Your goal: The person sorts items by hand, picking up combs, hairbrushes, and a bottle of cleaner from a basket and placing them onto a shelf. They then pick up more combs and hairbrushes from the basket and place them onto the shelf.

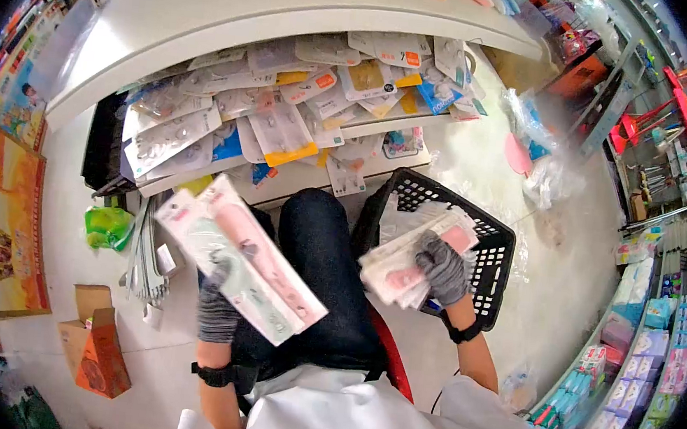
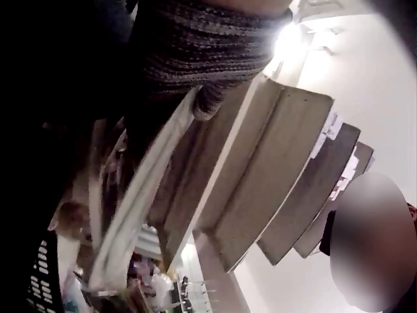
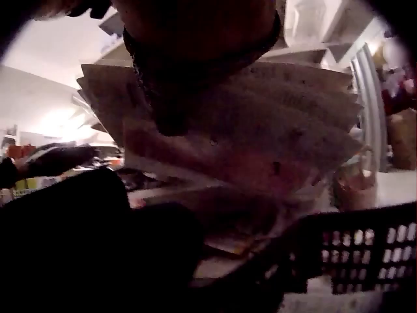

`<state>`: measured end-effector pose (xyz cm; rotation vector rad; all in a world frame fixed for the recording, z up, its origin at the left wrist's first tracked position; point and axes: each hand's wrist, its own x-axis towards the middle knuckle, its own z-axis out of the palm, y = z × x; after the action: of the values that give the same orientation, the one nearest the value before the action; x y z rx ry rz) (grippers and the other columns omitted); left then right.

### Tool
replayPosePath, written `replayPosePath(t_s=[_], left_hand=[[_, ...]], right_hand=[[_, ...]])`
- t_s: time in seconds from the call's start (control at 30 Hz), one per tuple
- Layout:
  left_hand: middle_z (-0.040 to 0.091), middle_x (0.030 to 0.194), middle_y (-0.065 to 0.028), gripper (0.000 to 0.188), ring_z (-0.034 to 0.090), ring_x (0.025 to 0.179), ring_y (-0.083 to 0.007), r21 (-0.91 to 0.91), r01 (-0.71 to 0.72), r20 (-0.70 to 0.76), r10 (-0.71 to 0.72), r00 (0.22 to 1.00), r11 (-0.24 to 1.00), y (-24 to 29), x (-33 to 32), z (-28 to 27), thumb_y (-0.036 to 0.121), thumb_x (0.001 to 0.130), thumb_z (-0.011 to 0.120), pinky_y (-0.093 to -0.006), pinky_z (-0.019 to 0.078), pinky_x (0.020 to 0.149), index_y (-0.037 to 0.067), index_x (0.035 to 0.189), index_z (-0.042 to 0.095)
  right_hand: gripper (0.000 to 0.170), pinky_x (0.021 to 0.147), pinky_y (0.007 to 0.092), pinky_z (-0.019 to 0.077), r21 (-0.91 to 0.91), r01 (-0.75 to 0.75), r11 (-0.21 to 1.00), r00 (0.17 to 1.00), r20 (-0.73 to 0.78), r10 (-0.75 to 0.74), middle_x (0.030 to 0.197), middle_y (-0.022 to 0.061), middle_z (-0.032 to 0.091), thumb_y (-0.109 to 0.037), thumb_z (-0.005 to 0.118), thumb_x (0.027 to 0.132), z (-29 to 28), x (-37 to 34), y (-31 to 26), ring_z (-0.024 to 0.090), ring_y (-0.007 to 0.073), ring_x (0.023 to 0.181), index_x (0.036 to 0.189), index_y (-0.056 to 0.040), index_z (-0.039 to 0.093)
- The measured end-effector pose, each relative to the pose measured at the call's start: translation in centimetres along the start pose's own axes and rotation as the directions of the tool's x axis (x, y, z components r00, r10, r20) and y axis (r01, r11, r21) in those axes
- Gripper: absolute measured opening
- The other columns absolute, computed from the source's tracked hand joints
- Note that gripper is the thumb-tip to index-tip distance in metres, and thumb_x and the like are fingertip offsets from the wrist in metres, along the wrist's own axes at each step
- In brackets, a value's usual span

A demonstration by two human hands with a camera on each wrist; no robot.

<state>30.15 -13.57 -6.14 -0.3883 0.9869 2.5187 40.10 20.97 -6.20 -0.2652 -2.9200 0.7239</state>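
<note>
My left hand point(image 1: 220, 306), in a grey knitted glove, grips two long flat packages on white cards. One is a pink package point(image 1: 262, 248), the other a pale green package point(image 1: 242, 283), lying side by side over the left thigh. From the left wrist, the packages point(image 2: 146, 189) appear edge-on below the glove. In the gloved right hand point(image 1: 444, 270) is a fanned stack of carded packages point(image 1: 392, 273) with pink and white faces. That stack overlaps the black basket point(image 1: 493, 270); in the right wrist view the cards point(image 3: 260, 137) spread out under the darkened hand.
Ahead, shelves under a white counter point(image 1: 297, 11) carry many overlapping carded packages point(image 1: 285, 130). An open cardboard box point(image 1: 102, 357) and a green plastic bag point(image 1: 108, 227) lie on the floor at left. Stocked shelves point(image 1: 635, 367) curve along the right.
</note>
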Motion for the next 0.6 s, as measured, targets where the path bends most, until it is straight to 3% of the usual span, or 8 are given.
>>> replayPosePath(t_s=[0.03,0.1,0.17,0.23,0.37,0.43,0.47,0.6], left_hand=[[0.048,0.115,-0.0149,0.054,0.046,0.106,-0.0244,-0.005,-0.016,-0.071,0.016,0.997,1.000,1.3,-0.4,-1.0,0.017,0.076,0.058,-0.0354,0.0341,0.094,0.000,0.120,0.034],[0.046,0.119,-0.0159,0.056,0.044,0.108,-0.0245,0.010,-0.146,0.042,0.146,0.988,0.989,3.6,-1.2,-2.5,0.019,0.077,0.057,-0.0355,0.0300,0.096,-0.001,0.122,0.031],[0.044,0.121,-0.0159,0.056,0.041,0.111,-0.0242,-0.009,-0.217,0.004,0.217,0.976,0.976,5.2,-2.4,-3.8,0.023,0.080,0.053,-0.0353,0.0256,0.099,-0.001,0.124,0.029],[0.043,0.123,-0.0145,0.054,0.038,0.113,-0.0242,0.025,-0.309,-0.033,0.310,0.950,0.951,6.6,-3.8,-4.8,0.028,0.082,0.050,-0.0360,0.0242,0.099,0.001,0.125,0.030],[0.041,0.125,-0.0143,0.057,0.035,0.115,-0.0238,-0.008,-0.385,0.032,0.385,0.922,0.923,8.2,-6.0,-5.6,0.033,0.082,0.048,-0.0360,0.0217,0.101,-0.001,0.125,0.031],[0.039,0.127,-0.0138,0.060,0.034,0.116,-0.0239,0.040,-0.377,0.004,0.378,0.926,0.925,8.3,-6.7,-5.3,0.036,0.082,0.048,-0.0362,0.0203,0.102,-0.001,0.126,0.031],[0.040,0.126,-0.0142,0.059,0.035,0.116,-0.0246,-0.001,-0.368,-0.014,0.368,0.930,0.930,8.2,-6.8,-5.4,0.034,0.081,0.049,-0.0368,0.0206,0.101,-0.001,0.125,0.031],[0.040,0.126,-0.0151,0.058,0.036,0.115,-0.0257,0.030,-0.370,0.028,0.369,0.929,0.929,7.1,-7.4,-6.3,0.029,0.081,0.049,-0.0384,0.0221,0.101,0.000,0.126,0.028]], right_hand=[[0.023,0.087,0.0361,0.0406,0.003,0.189,0.982,0.982,-0.004,-0.189,0.101,0.0137,0.055,-0.016,0.054,0.075,-0.4,-0.3,-1.4,0.049,0.0284,0.105,0.093,-0.0028,0.057],[0.025,0.089,0.0385,0.0394,-0.005,0.430,0.903,0.901,0.055,-0.429,0.103,0.0136,0.055,-0.016,0.054,0.074,-0.7,-0.7,-4.9,0.047,0.0311,0.106,0.095,-0.0024,0.056],[0.028,0.089,0.0424,0.0393,-0.020,0.732,0.681,0.680,0.061,-0.730,0.102,0.0125,0.054,-0.015,0.054,0.070,1.5,-0.7,-6.2,0.048,0.0308,0.104,0.095,-0.0031,0.057],[0.032,0.089,0.0448,0.0393,-0.019,0.863,0.506,0.506,0.007,-0.863,0.099,0.0126,0.053,-0.015,0.053,0.066,3.7,-0.7,-9.3,0.049,0.0301,0.103,0.096,-0.0025,0.056],[0.038,0.095,0.0427,0.0333,-0.242,0.824,0.512,0.561,0.225,-0.796,0.112,0.0114,0.047,-0.015,0.048,0.070,10.6,-1.1,-13.6,0.045,0.0267,0.108,0.106,-0.0063,0.053],[0.046,0.100,0.0446,0.0230,-0.209,0.774,0.598,0.633,0.260,-0.729,0.121,0.0096,0.043,-0.018,0.042,0.076,10.6,-0.9,-16.0,0.039,0.0272,0.114,0.121,-0.0101,0.040],[0.057,0.103,0.0458,0.0148,-0.243,0.762,0.601,0.647,0.351,-0.678,0.132,0.0084,0.032,-0.025,0.048,0.075,10.5,-1.2,-16.3,0.030,0.0261,0.122,0.128,-0.0120,0.032],[0.082,0.104,0.0461,0.0105,-0.052,0.665,0.745,0.652,0.527,-0.545,0.137,0.0096,0.021,-0.036,0.066,0.061,6.0,-2.0,-18.1,0.021,0.0265,0.126,0.130,-0.0129,0.029]])
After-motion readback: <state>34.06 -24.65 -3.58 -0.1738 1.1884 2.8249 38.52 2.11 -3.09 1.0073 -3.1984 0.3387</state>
